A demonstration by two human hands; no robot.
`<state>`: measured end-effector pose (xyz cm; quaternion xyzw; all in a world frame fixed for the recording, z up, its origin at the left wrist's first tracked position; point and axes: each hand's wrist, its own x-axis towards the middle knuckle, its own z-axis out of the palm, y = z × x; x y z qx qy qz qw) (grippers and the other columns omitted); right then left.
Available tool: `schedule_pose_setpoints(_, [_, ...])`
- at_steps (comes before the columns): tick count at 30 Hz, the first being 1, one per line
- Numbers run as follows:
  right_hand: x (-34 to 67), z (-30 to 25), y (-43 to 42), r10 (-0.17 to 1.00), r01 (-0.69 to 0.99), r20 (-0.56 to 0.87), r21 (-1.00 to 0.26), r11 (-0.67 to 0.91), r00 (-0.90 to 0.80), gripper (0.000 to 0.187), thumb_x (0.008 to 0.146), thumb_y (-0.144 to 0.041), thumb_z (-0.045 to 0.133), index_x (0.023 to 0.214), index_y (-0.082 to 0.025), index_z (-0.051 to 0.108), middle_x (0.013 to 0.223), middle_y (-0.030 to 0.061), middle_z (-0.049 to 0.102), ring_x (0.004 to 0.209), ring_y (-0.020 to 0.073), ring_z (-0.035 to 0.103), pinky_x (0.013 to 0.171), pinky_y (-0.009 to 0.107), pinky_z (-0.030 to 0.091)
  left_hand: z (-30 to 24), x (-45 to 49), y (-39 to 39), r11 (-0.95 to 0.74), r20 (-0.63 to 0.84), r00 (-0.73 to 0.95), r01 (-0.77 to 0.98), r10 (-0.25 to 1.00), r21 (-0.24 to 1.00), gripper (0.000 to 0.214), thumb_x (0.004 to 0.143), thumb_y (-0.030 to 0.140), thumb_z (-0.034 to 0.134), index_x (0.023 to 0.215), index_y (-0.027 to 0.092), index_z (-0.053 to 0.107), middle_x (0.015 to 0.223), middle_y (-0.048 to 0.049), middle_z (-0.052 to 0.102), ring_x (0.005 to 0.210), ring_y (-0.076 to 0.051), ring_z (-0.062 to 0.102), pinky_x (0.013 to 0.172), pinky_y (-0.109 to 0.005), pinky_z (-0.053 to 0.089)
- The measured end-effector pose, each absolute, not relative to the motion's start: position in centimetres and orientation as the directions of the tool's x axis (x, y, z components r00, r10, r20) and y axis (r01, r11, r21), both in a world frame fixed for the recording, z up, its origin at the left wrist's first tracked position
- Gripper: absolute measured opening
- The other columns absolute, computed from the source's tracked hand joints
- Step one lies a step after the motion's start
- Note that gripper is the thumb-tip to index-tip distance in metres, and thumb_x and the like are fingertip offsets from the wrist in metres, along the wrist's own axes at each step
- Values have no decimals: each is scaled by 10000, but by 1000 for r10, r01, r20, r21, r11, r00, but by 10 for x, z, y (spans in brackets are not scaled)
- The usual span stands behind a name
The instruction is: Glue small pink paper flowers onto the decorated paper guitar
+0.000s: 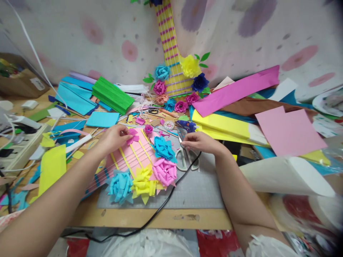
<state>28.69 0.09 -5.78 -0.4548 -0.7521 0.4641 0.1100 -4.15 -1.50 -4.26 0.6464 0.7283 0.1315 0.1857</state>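
Note:
My left hand (115, 138) is closed at the upper edge of a pink paper guitar body, its fingertips pinching a magenta paper petal piece (133, 136). Yellow strips and thin strings cross the body. Along its edge sit paper flowers: a blue one (164, 148), a pink one (164, 172), a yellow one (144, 181) and another blue one (120, 185). My right hand (197, 142) has its fingers pressed together over white-handled scissors (182, 160) lying on the grey cutting mat (200, 189); what is between the fingertips is hidden. Just behind it lies a blue glue gun (187, 125).
A yellow paper guitar (175, 76) with flowers leans against the patterned curtain. Crepe paper lies around: green (112, 95), magenta (238, 89), yellow (222, 126). A black cable (160, 207) crosses the mat. At left stands a power strip (24, 150); a white paper roll (284, 175) is at right.

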Motion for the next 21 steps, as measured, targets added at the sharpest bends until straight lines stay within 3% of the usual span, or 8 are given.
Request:
schedule_pose_setpoints(5, [312,-51,1,740,708,-434,-701,81,-514,465,739,-639,556,675,-184,626,626,26,643,561,135,555,508,251,385,-42,-49,-17,147,-71,-128,877,989,457,217,632,464,656,656,251,691,573,9,625,529,-174,526,481,-285,302])
schedule_pose_setpoints(8, [324,-52,4,774,801,-472,-594,75,-422,468,711,-642,591,635,-181,603,579,31,622,530,135,537,488,257,352,-48,-56,-15,143,-70,-125,850,990,507,226,601,468,684,652,248,699,540,4,635,514,-181,542,469,-282,307])
schedule_pose_setpoints(11, [330,-56,9,888,866,-350,-491,98,-299,424,665,-596,666,624,-189,555,566,8,577,522,122,482,486,257,307,-54,-61,-12,124,-88,-88,773,992,622,290,572,467,711,749,237,704,574,-5,672,530,-183,583,482,-267,352])
schedule_pose_setpoints(14, [326,-64,13,965,887,-186,-454,82,-185,417,618,-560,723,737,-191,568,658,6,591,569,130,477,512,257,308,-55,-64,-9,139,-109,-89,729,990,670,372,540,449,731,837,228,689,638,-14,697,579,-190,623,510,-263,393])
schedule_pose_setpoints(18, [314,-78,20,973,843,-108,-524,119,-205,461,650,-565,692,852,-157,621,737,30,616,617,145,507,556,258,333,-44,-64,-12,175,-130,-121,764,984,621,355,538,399,715,851,234,680,720,-13,710,664,-205,644,530,-263,405])
schedule_pose_setpoints(21, [304,-90,24,978,808,-101,-583,90,-182,419,719,-533,634,860,-139,652,745,51,642,639,164,541,563,261,349,-36,-61,-16,185,-97,-158,807,983,560,257,573,408,672,764,236,683,665,-2,685,624,-197,615,499,-263,365])
